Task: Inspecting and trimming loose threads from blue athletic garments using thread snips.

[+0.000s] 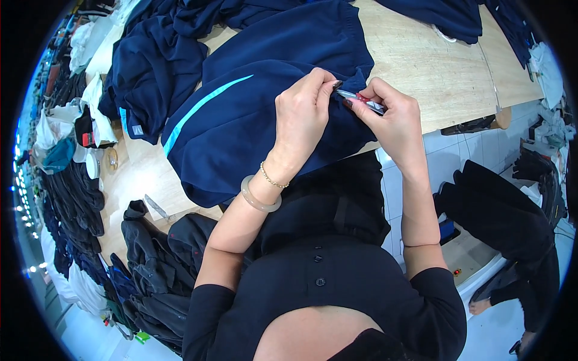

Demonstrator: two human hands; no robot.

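Note:
Spread over the table in front of me lies a navy garment [241,120] with a curved light-blue stripe and a gathered edge at its upper right. My left hand [305,108] is closed in a pinch above the cloth. What sits between its thumb and forefinger is too small to tell. My right hand [391,117] grips small thread snips [363,99] with silver blades and a bit of red. The tips of the snips point left, right beside the left fingertips. Part of the snips is hidden by the right fingers.
More navy garments [159,66] are heaped at the far left of the wooden table [430,66]. Dark clothes [158,259] pile up at the near left, close to a thin metal tool [158,207]. Another person in dark clothing [506,222] is at the right.

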